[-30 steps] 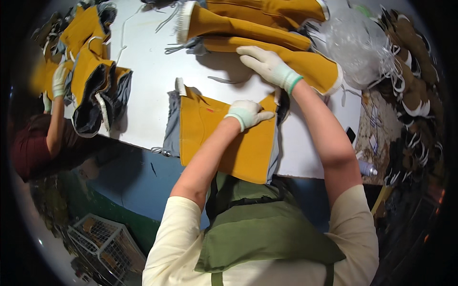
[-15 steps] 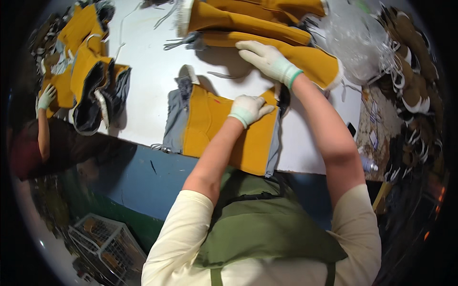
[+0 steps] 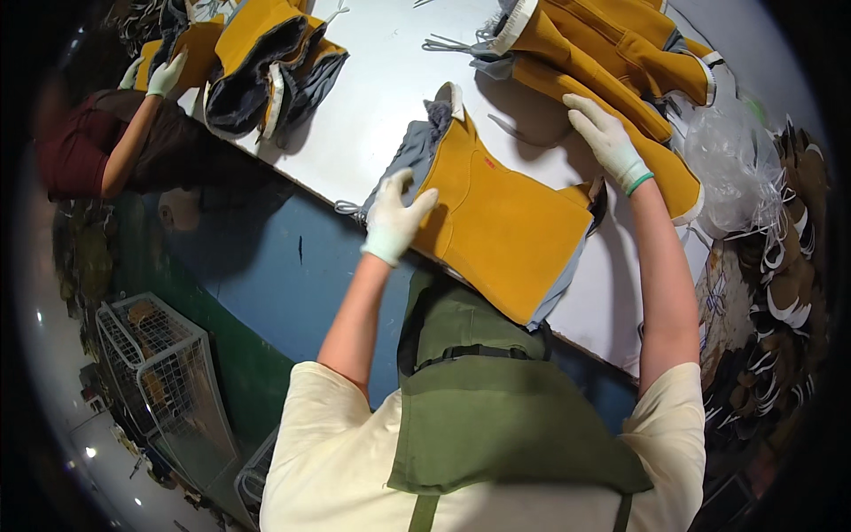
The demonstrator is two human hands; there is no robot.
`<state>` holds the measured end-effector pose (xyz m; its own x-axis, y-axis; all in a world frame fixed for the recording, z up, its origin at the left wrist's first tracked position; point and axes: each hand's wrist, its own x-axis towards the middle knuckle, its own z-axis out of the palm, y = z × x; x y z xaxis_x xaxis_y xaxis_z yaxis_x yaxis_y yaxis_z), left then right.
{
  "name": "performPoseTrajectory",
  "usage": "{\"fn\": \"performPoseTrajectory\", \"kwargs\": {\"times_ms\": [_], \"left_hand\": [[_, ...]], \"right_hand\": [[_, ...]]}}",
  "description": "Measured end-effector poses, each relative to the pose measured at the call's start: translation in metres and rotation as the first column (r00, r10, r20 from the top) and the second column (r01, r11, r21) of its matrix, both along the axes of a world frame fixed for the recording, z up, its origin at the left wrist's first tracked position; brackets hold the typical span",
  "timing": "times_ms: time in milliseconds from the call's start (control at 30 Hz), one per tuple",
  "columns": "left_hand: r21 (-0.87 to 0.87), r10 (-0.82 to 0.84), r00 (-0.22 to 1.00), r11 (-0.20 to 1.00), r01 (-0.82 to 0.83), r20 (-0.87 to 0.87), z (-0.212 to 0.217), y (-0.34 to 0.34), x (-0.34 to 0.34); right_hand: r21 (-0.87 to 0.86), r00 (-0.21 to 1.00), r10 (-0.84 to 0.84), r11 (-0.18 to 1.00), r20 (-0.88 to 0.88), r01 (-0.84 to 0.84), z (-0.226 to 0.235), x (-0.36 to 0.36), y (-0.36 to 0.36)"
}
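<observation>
The left hand (image 3: 394, 215), in a white glove, rests with fingers spread on the near-left edge of the yellow leather boot upper (image 3: 496, 226), which lies flat on the white table (image 3: 372, 115), partly overhanging its front edge. The right hand (image 3: 605, 137), also gloved, lies open with fingers extended on a stack of yellow uppers (image 3: 603, 53) just behind. A co-worker's gloved hand (image 3: 166, 75) touches another pile (image 3: 248, 53) at far left.

Matt mustard suede boot upper (image 3: 496, 222) with grey cloth lining — on a smooth, faintly glossy white table (image 3: 381, 97).
</observation>
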<state>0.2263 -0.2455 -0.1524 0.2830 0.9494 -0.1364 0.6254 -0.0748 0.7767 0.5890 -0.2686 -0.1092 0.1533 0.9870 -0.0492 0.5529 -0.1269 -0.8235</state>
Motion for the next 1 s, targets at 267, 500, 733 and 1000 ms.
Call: {"fn": "performPoseTrajectory", "kwargs": {"times_ms": [267,500,733,1000], "left_hand": [[-0.404,-0.026,0.954,0.902,0.151,0.299,-0.010,-0.008,-0.013],[0.062,-0.003,0.972,0.998,0.018,-0.235,-0.017,-0.022,-0.004],[0.466,-0.435,0.807,0.661,0.588,-0.400,0.011,-0.034,0.086],[0.349,-0.440,0.725,0.666,0.659,-0.530,-0.075,-0.036,0.103]], "right_hand": [[0.023,1.000,0.018,1.000,-0.011,-0.017,-0.003,0.000,0.000],[0.016,0.999,0.019,1.000,0.048,-0.019,0.000,-0.005,-0.002],[0.043,0.989,0.009,0.999,0.148,-0.015,-0.002,-0.007,-0.005],[0.126,0.933,-0.100,0.990,0.345,0.059,-0.010,-0.018,-0.015]]}}
